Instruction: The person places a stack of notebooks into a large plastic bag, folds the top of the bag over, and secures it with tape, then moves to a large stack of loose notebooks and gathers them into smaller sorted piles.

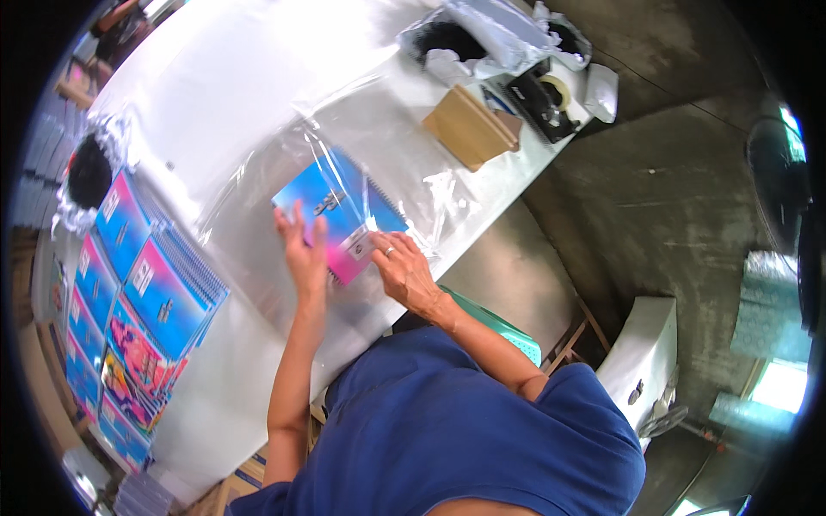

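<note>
A blue and pink spiral notebook (354,193) lies at a slant on the white table, with a pale label near its lower edge. Clear plastic wrap (258,193) spreads around it; whether the notebook is inside or on top, I cannot tell. My left hand (305,255) rests at the notebook's left edge, fingers apart and slightly blurred. At its lower right corner, the curled fingers of my right hand (403,271), with a ring on one, grip the edge beside the label. Part of that grip is hidden.
Stacks of similar notebooks (168,297) stand at the table's left, beside a plastic-lined container (89,172). At the far right are a cardboard box (471,129), a tape dispenser (546,103) and a lined bin (447,39). A green stool (490,322) stands below the table edge.
</note>
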The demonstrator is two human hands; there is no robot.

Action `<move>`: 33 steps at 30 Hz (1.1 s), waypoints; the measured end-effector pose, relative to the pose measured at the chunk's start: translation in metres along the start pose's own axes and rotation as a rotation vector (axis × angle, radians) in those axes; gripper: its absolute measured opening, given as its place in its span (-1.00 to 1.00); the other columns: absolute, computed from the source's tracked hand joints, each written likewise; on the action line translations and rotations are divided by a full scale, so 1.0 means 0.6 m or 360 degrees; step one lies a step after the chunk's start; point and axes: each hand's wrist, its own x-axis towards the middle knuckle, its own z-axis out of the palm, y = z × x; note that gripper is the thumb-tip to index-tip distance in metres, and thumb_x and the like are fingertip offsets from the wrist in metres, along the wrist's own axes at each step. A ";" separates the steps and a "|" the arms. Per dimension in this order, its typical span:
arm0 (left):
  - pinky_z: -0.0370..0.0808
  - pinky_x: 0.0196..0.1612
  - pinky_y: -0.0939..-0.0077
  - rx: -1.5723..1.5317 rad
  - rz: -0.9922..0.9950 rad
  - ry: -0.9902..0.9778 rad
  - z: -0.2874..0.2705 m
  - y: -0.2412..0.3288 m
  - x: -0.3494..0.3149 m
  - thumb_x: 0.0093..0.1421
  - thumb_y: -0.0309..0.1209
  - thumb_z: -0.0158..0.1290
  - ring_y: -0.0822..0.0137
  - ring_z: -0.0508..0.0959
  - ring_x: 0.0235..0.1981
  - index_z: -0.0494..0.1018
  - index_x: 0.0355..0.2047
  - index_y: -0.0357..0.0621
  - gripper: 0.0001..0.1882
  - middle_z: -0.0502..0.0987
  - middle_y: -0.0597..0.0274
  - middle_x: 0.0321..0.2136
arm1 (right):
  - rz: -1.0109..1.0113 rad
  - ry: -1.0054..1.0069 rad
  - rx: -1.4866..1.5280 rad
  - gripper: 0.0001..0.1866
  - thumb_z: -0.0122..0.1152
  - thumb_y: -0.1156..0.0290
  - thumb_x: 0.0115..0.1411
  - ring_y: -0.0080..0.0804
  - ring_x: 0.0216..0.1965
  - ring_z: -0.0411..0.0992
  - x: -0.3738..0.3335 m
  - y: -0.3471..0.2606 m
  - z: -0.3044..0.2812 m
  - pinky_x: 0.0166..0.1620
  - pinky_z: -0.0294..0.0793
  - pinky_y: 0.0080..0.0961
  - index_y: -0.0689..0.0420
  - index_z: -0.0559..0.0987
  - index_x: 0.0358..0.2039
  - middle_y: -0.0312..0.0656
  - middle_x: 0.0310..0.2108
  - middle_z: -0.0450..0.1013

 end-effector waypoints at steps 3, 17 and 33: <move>-0.04 0.31 0.07 0.0344 0.0016 0.0007 0.019 0.012 -0.006 0.16 -0.01 0.10 -0.15 -0.17 0.36 0.24 0.23 -0.05 -0.29 -0.17 -0.23 0.33 | -0.0025 -0.0148 -0.0114 -0.80 0.07 0.62 -0.07 -0.08 0.10 0.31 -0.002 0.003 0.009 0.08 0.30 -0.21 0.27 0.48 -0.34 0.07 0.00 0.38; -0.01 0.31 0.07 0.0695 0.0240 0.0174 0.047 -0.008 -0.012 0.10 -0.33 0.15 -0.14 -0.22 0.37 0.32 0.19 0.09 -0.40 -0.22 -0.18 0.35 | 0.0205 -0.0312 0.0469 -0.72 0.23 0.25 0.15 -0.12 -0.35 0.51 0.077 0.091 -0.098 -0.31 0.44 -0.28 0.17 0.57 -0.21 -0.09 -0.34 0.52; 0.02 0.30 0.15 0.0602 0.0340 0.0089 0.059 0.044 -0.028 0.22 -0.16 0.06 -0.09 0.11 0.29 0.04 0.31 -0.01 -0.28 0.17 -0.15 0.23 | 0.0973 -0.0402 0.1878 -0.88 0.18 0.55 0.18 -0.38 -0.25 0.52 0.028 0.136 -0.060 -0.21 0.55 -0.49 0.24 0.41 -0.45 0.02 -0.23 0.51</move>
